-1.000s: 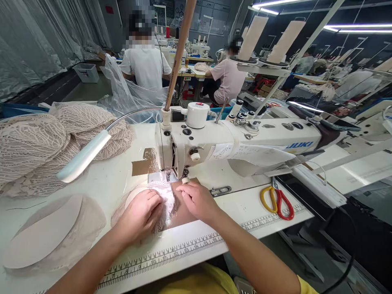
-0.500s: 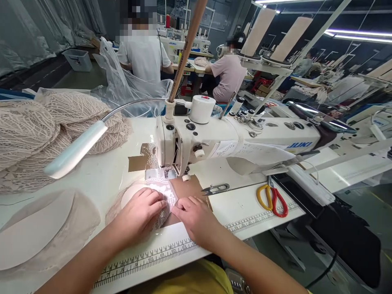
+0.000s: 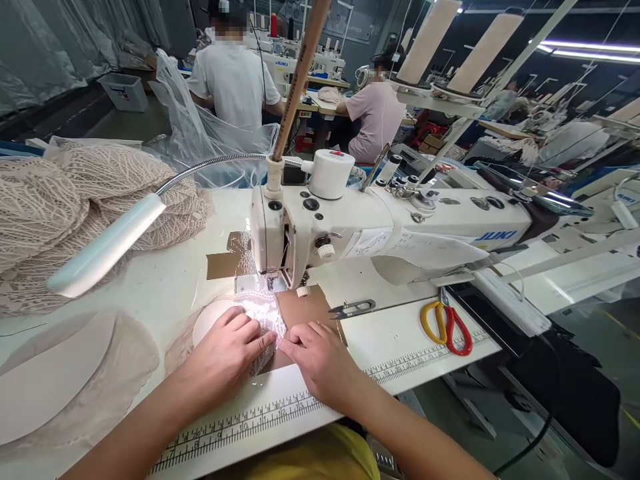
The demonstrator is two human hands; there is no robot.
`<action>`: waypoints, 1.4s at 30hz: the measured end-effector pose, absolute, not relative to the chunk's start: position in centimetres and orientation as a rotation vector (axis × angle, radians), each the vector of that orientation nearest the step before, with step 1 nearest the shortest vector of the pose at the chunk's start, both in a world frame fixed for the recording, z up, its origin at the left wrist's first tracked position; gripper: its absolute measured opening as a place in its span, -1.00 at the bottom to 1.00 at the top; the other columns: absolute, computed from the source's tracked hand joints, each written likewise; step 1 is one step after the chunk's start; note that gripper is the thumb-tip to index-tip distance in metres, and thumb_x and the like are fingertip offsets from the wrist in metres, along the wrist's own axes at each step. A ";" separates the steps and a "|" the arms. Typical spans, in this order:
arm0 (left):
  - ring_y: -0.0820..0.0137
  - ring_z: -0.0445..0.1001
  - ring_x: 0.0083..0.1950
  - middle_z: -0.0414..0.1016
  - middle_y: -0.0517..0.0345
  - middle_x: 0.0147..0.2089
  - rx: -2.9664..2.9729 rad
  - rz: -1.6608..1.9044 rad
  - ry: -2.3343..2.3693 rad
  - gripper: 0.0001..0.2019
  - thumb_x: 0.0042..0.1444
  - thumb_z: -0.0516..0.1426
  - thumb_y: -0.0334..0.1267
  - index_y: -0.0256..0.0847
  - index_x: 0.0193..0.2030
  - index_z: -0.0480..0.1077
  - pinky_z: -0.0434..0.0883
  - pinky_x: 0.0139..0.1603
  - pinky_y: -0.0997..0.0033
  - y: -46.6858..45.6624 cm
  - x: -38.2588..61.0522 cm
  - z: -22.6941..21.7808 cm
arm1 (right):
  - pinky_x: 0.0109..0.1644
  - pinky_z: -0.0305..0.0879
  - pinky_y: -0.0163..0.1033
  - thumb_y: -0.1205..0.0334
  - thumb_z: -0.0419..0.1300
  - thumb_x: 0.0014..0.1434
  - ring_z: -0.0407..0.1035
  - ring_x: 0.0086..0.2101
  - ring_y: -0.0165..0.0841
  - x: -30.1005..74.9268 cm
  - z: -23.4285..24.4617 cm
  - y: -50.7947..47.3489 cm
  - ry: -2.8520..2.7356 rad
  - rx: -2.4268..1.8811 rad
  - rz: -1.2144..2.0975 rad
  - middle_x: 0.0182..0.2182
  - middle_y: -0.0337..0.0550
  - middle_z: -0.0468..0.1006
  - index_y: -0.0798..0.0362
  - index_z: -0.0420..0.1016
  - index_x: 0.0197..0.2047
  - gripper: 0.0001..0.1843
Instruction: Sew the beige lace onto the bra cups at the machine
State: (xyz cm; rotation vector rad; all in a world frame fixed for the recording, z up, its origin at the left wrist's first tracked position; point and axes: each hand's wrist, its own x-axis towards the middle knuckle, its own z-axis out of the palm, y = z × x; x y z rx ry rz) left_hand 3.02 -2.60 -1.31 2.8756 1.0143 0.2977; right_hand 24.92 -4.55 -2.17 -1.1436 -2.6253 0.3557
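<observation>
Lace piece (image 3: 263,312) lies flat just in front of the sewing machine (image 3: 400,223), its far edge under the machine's head. Your left hand (image 3: 223,357) presses it down with fingers stretched flat, and your right hand (image 3: 320,360) pins its near edge with bent fingertips, neither closed around it. Yellow-and-red scissors (image 3: 447,327) and smaller thread snips (image 3: 353,309) lie in front of the machine's arm.

Scissors (image 3: 447,328) nr snips (image 3: 353,308), rt side; lace pile (image 3: 75,193), plastic bag (image 3: 200,143) back-left.
</observation>
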 end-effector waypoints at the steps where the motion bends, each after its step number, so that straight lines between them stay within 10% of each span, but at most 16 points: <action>1: 0.29 0.22 -0.32 0.35 0.08 -0.39 2.879 0.308 1.009 -0.69 0.22 -0.04 -0.43 -0.19 0.02 0.41 0.23 -0.13 0.13 -2.6 3.0 -1.4 | -0.24 0.02 -0.23 0.53 0.05 -0.01 0.13 -0.32 -0.32 24.9 -2.2 -4.5 -2.622 -1.143 0.358 -0.28 -0.15 0.39 0.04 0.41 -0.03 -0.54; 13: 0.30 0.24 -0.33 0.36 0.05 -0.40 2.855 0.365 1.004 -0.67 0.20 -0.07 -0.46 -0.22 -0.05 0.47 0.29 -0.17 0.10 -2.6 3.5 -0.9 | -0.21 0.11 -0.26 0.55 -0.03 0.13 0.21 -0.29 -0.33 25.4 -2.1 -3.9 -2.498 -1.109 0.368 -0.28 -0.11 0.40 0.10 0.37 0.02 -0.58; 20: 0.19 0.35 -0.02 0.44 -0.07 0.04 2.790 0.472 0.924 -0.65 0.19 -0.06 -0.49 -0.27 0.04 0.42 0.39 -0.07 0.16 -2.6 3.3 -0.8 | -0.31 0.03 -0.25 0.57 0.03 0.00 0.13 -0.35 -0.32 24.5 -1.8 -3.3 -2.646 -1.263 0.308 -0.34 -0.15 0.34 0.07 0.41 -0.12 -0.60; 42: 0.13 0.45 -0.13 0.31 -0.27 0.24 2.832 0.330 1.182 -0.54 0.10 -0.05 -0.50 -0.46 0.16 0.34 0.47 -0.19 0.11 -2.4 3.5 -2.0 | -0.32 -0.02 -0.23 0.56 0.06 -0.09 0.08 -0.38 -0.33 24.2 -2.1 -3.6 -2.643 -1.298 0.226 -0.34 -0.17 0.34 0.07 0.35 -0.27 -0.69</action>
